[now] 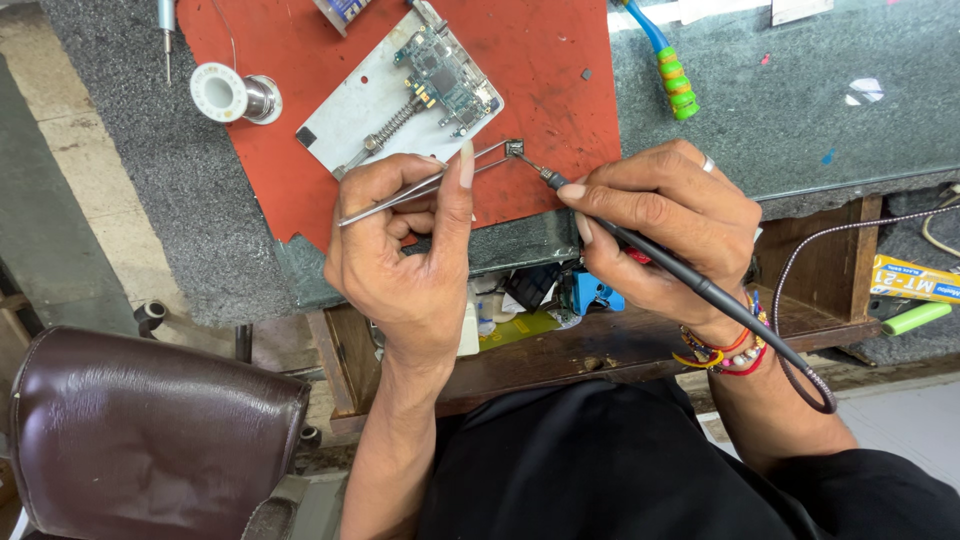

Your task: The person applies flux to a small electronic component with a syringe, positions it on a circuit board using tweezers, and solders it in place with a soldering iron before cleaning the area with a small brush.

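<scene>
Two bare hands work over a red mat [540, 70] laid on a grey stone worktop [800, 110]. Left hand [405, 255]: grip clenched on metal tweezers [430, 185], thumb and fingers pressing the arms together. The tweezer tips pinch a small square chip [515, 148] just above the mat, near its lower edge. Right hand [665, 225]: grip clenched pen-fashion on a black soldering iron [690, 280], whose fine tip touches or very nearly touches the chip from the chip's 4 o'clock side; contact cannot be confirmed. A braided cable [800, 270] loops from the iron's rear past the right wrist, which carries coloured bead bracelets [725, 350].

At 10 o'clock from the chip, a white metal holder plate [350, 115] lies on the mat, clamping a green circuit board [447, 75]. Further out toward 9 o'clock, a solder spool [235, 97] rests at the mat's left edge. At 1 o'clock, well apart, a brush with a blue and green handle [672, 70] lies on the stone. At 5 o'clock, below the worktop edge, a wooden shelf [600, 345] holds small clutter. A brown leather chair arm [150, 430] sits at 7 o'clock.
</scene>
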